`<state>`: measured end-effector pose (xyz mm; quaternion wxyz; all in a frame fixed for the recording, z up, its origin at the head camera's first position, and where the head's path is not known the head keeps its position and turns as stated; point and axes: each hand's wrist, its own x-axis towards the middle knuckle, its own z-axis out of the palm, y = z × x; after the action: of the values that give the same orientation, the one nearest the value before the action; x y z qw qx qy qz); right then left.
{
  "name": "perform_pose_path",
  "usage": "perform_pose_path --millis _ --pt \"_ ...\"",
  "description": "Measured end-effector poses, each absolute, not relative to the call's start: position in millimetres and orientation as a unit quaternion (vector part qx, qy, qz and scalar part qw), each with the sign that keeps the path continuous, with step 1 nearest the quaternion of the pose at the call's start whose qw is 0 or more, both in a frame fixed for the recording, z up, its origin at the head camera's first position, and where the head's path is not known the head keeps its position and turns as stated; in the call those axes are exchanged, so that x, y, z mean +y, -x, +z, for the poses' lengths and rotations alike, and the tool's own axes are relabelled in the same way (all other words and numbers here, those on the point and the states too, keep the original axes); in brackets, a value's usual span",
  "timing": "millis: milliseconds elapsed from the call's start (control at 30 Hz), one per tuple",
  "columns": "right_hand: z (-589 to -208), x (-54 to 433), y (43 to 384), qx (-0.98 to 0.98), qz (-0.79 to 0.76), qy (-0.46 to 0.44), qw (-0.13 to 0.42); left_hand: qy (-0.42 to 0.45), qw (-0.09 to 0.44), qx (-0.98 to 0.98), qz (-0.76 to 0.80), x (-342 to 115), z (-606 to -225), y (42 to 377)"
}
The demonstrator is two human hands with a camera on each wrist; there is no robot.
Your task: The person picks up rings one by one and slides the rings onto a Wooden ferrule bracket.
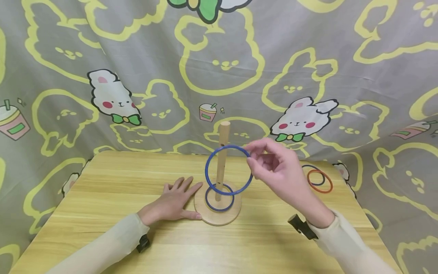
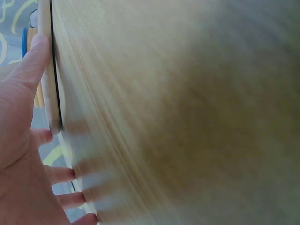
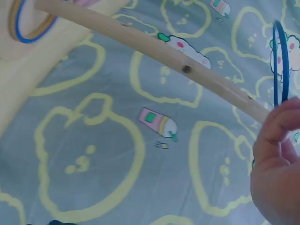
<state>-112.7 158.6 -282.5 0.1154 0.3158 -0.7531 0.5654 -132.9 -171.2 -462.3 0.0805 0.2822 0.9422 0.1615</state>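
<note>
A round wooden base [image 1: 219, 220] stands on the table with an upright wooden peg [image 1: 224, 133]. One blue ring [image 1: 219, 210] lies on the base around the foot of the peg. My right hand [image 1: 278, 165] pinches a second blue ring [image 1: 207, 169] by its right edge, between thumb and fingertips. This ring is tilted up and overlaps the peg in the head view; the right wrist view shows the held ring [image 3: 285, 61] near the peg's upper end. Palm down on the table, my left hand [image 1: 174, 201] has its fingers spread, its thumb at the base's edge.
To the right on the wooden table [image 1: 102, 228], an orange ring [image 1: 331, 184] overlaps a dark blue ring [image 1: 309, 166]. A grey curtain [image 1: 157, 57] with yellow outlines and cartoon rabbits hangs behind and at both sides of the table.
</note>
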Motion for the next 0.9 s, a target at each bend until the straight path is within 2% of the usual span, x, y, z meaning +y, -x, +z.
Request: perform_pose_path --millis 200,567,900 --pt "-266.7 142.9 116.8 -0.705 0.631 -0.297 0.133 -0.281 0.081 0.943 0.158 -171.5 -461.8 132.1" --pt "-259.9 130.4 126.7 -0.713 0.630 -0.277 0.135 -0.281 0.083 0.943 0.156 -171.3 -461.6 133.4" --pt "-298.4 137.6 146.7 -0.732 0.648 -0.200 0.061 -0.283 0.078 0.943 0.157 -171.3 -462.0 133.4"
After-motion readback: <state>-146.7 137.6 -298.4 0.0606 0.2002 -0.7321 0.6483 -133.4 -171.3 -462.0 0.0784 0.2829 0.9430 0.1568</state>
